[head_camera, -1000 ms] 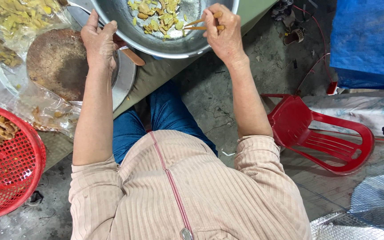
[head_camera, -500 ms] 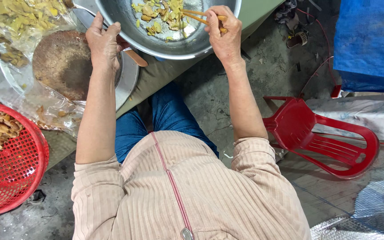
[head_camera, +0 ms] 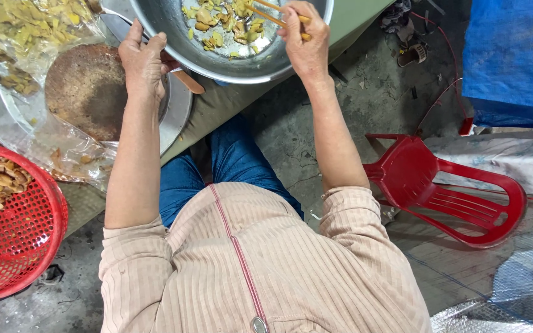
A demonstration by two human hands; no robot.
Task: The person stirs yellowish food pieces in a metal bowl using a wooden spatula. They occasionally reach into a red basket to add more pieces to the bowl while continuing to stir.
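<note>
A large metal bowl sits on the table edge with yellow-green food pieces inside. My left hand rests on the bowl's near rim, fingers spread against it. My right hand is closed around a pair of wooden chopsticks whose tips reach into the food. Just under my left hand lies a round brown block on a metal tray. A wooden handle pokes out between hand and bowl.
A red mesh basket with brown dried pieces stands at the left. Clear plastic bags of yellow flakes lie at the top left. A red plastic chair lies tipped on the floor to the right, with a blue tarp beyond.
The view has shifted slightly; both hands stay on the bowl. The chopsticks in my right hand have moved a little within the food.
</note>
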